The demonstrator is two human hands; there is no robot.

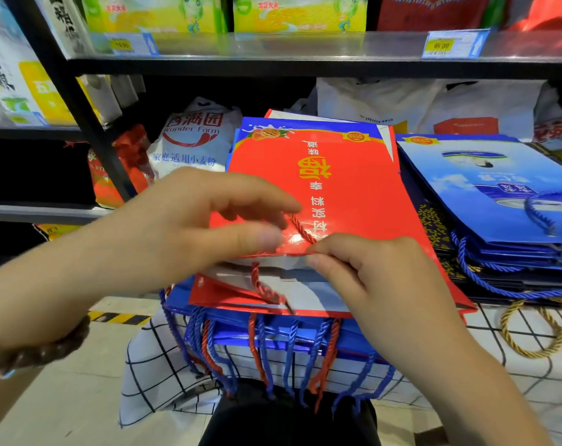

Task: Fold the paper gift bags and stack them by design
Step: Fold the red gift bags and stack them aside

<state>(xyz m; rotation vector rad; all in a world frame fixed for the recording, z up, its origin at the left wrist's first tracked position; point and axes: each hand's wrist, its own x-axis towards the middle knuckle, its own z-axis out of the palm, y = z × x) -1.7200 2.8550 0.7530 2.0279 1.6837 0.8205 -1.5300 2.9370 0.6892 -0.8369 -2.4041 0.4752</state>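
Bracelet (32,349): beaded, on the left wrist at the near left edge.
Shelf post (80,107): black, slanting down behind the left hand; it bounds the work area on the left.
Checked cloth (154,365): white with black lines, under the piles; its front edge hangs toward the floor.
Left hand (209,220): over the near left corner of the red bag, fingers spread and fairly straight, blurred. Contact with the bag cannot be told.
Flour sack (192,136): white, reads "Wonder Farm", behind the left hand.
Red bag (337,181): flat on top of the middle pile, gold lettering upside down to the camera. Its near edge is lifted, with white inside showing.
Red cord (302,230): lies on the bag between the two hands.
Middle pile (273,336): blue and red bags, with cords dangling over the cloth's front.
Right hand (370,278): thumb and curled forefinger pinch the red bag's near edge.
Price tag (440,45): yellow, reads "45.00", on the shelf rail overhead.
Blue pile (498,188): just beside the red bag on the right, closing that side.
Gold cord (547,333): looped on the cloth below the blue pile.
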